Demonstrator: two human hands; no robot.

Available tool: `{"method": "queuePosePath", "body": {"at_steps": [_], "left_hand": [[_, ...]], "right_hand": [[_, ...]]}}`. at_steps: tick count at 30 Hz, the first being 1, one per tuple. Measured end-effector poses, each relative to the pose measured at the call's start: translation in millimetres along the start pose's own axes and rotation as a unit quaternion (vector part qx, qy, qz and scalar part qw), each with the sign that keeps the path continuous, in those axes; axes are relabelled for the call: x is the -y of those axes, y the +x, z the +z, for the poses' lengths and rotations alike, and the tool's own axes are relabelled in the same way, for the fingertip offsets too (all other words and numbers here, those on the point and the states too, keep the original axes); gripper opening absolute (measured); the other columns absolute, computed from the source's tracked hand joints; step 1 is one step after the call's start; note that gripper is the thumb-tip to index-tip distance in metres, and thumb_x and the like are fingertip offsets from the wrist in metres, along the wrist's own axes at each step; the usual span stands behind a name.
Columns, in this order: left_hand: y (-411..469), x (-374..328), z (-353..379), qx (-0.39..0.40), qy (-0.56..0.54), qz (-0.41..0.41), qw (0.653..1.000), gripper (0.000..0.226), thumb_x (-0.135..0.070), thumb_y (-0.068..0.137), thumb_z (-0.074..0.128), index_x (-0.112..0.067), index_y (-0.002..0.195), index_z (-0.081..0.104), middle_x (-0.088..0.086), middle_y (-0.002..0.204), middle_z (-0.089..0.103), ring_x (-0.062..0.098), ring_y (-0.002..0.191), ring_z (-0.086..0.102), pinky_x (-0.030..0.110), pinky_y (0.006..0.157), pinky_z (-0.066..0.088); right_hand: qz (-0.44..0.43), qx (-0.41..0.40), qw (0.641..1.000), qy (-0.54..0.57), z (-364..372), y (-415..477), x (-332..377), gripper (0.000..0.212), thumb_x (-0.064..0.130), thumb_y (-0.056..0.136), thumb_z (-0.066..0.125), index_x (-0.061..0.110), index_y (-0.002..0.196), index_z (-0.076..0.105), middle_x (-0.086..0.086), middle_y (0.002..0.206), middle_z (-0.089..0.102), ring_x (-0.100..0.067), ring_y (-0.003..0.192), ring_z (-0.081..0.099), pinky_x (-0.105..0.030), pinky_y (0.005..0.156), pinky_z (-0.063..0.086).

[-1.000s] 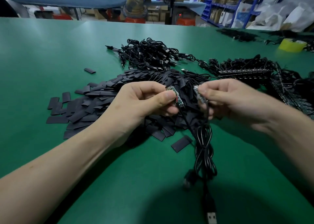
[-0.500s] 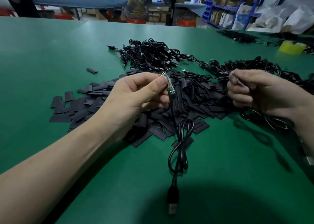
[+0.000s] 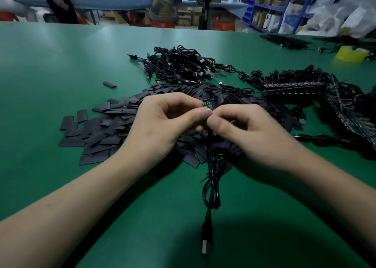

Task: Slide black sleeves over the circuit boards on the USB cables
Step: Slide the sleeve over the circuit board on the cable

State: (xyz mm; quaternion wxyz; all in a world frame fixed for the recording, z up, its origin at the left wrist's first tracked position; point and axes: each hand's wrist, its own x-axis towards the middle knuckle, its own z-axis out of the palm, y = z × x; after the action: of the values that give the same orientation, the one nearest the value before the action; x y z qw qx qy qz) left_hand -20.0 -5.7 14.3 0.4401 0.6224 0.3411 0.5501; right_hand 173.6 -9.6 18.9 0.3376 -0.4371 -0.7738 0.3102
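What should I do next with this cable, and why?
Probably send the right hand to the sleeve pile behind and pick one, the left hand holding on: the circuit board shows bare green above both thumbs, no sleeve on it.

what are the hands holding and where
One cable: the left hand pinches the board at its lower end, and the right hand grips just below it. The plug dangles.

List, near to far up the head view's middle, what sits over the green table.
Silver USB plug, looped black cable, small green circuit board, tangled heap of black cables.
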Motion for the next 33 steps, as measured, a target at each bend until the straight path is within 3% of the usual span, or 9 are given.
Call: {"method": "queuePosePath", "body": {"at_steps": [1, 3, 6, 9, 12, 20, 25, 29, 33], "left_hand": [[0.4, 0.6, -0.8, 0.002, 0.014, 0.006, 1.000, 0.008, -0.025, 0.077, 0.077, -0.019, 0.083, 0.076, 0.000, 0.073, 0.077, 0.006, 0.059, 0.068, 0.015, 0.060, 0.053], [2.0, 2.3, -5.8, 0.014, 0.089, 0.038, 0.995, 0.011, -0.029, 0.083, 0.074, -0.020, 0.088, 0.078, -0.005, 0.075, 0.076, 0.004, 0.062, 0.066, 0.017, 0.063, 0.052], [5.5, 4.8, -19.4, 0.086, 0.306, 0.119, 0.941, 0.014, -0.035, 0.090, 0.076, -0.025, 0.098, 0.080, -0.013, 0.086, 0.076, 0.003, 0.081, 0.069, 0.026, 0.076, 0.054], [6.8, 4.2, -27.1, 0.194, 0.431, 0.146, 0.869, 0.034, -0.055, 0.083, 0.073, -0.029, 0.101, 0.081, -0.015, 0.093, 0.069, 0.003, 0.091, 0.061, 0.030, 0.083, 0.052], [8.4, 3.4, -29.9, 0.233, 0.455, 0.141, 0.848, 0.036, -0.063, 0.082, 0.072, -0.033, 0.100, 0.082, -0.015, 0.094, 0.065, 0.004, 0.090, 0.059, 0.037, 0.080, 0.053], [8.1, 3.7, -28.3, 0.198, 0.450, 0.175, 0.853, 0.020, -0.040, 0.092, 0.070, -0.023, 0.095, 0.082, -0.012, 0.092, 0.069, 0.008, 0.085, 0.065, 0.039, 0.076, 0.055], [7.6, 4.8, -24.2, 0.106, 0.381, 0.141, 0.908, 0.007, -0.025, 0.093, 0.074, -0.022, 0.091, 0.079, -0.024, 0.074, 0.068, -0.008, 0.072, 0.064, 0.007, 0.067, 0.042], [2.5, 5.4, -14.9, 0.085, 0.277, 0.079, 0.954, 0.005, -0.022, 0.091, 0.075, -0.021, 0.093, 0.079, -0.015, 0.071, 0.073, 0.005, 0.060, 0.069, 0.012, 0.062, 0.049], [1.0, -2.1, -13.4, 0.089, 0.369, 0.189, 0.905, 0.027, -0.036, 0.081, 0.085, -0.019, 0.102, 0.080, -0.011, 0.088, 0.075, 0.002, 0.079, 0.068, 0.022, 0.074, 0.053]], "right_hand": [[-0.001, 0.007, 0.999, 0.034, 3.9, -0.6, 0.1, 0.025, 0.047, 0.096, 0.061, 0.027, 0.094, 0.076, -0.007, 0.092, 0.076, -0.038, 0.087, 0.069, -0.059, 0.083, 0.056], [0.002, -0.012, 0.994, 0.104, 3.2, -0.2, -1.5, 0.022, 0.032, 0.100, 0.061, 0.020, 0.086, 0.073, -0.007, 0.087, 0.077, -0.026, 0.078, 0.071, -0.045, 0.076, 0.058], [0.027, -0.035, 0.973, 0.226, -5.9, 1.3, -4.0, 0.027, 0.022, 0.106, 0.051, 0.015, 0.084, 0.065, -0.009, 0.074, 0.073, -0.022, 0.067, 0.071, -0.028, 0.062, 0.056], [0.041, -0.065, 0.970, 0.230, -12.0, 2.2, -10.7, 0.029, 0.023, 0.108, 0.049, 0.015, 0.083, 0.059, -0.001, 0.057, 0.056, -0.016, 0.048, 0.052, -0.026, 0.048, 0.047], [0.070, -0.029, 0.970, 0.231, -12.0, 2.5, -14.8, 0.029, 0.024, 0.108, 0.048, 0.014, 0.082, 0.057, 0.003, 0.052, 0.041, -0.012, 0.043, 0.035, -0.024, 0.041, 0.037], [0.078, 0.036, 0.986, 0.142, -5.8, -0.8, -11.4, 0.031, 0.032, 0.102, 0.062, 0.019, 0.075, 0.055, 0.001, 0.053, 0.035, -0.017, 0.049, 0.026, -0.034, 0.047, 0.020], [0.070, 0.039, 0.990, 0.115, -5.8, -2.2, -10.9, 0.018, 0.034, 0.097, 0.069, 0.023, 0.084, 0.068, -0.001, 0.061, 0.055, -0.016, 0.047, 0.035, -0.028, 0.048, 0.028], [0.075, 0.037, 0.985, 0.152, -5.2, -0.8, -10.6, 0.020, 0.024, 0.099, 0.066, 0.023, 0.079, 0.068, 0.000, 0.055, 0.053, -0.015, 0.044, 0.033, -0.026, 0.045, 0.028], [0.082, 0.023, 0.980, 0.182, -5.1, -1.2, -11.4, 0.022, 0.021, 0.099, 0.065, 0.020, 0.078, 0.067, 0.007, 0.048, 0.047, -0.012, 0.042, 0.033, -0.024, 0.041, 0.031]]}}
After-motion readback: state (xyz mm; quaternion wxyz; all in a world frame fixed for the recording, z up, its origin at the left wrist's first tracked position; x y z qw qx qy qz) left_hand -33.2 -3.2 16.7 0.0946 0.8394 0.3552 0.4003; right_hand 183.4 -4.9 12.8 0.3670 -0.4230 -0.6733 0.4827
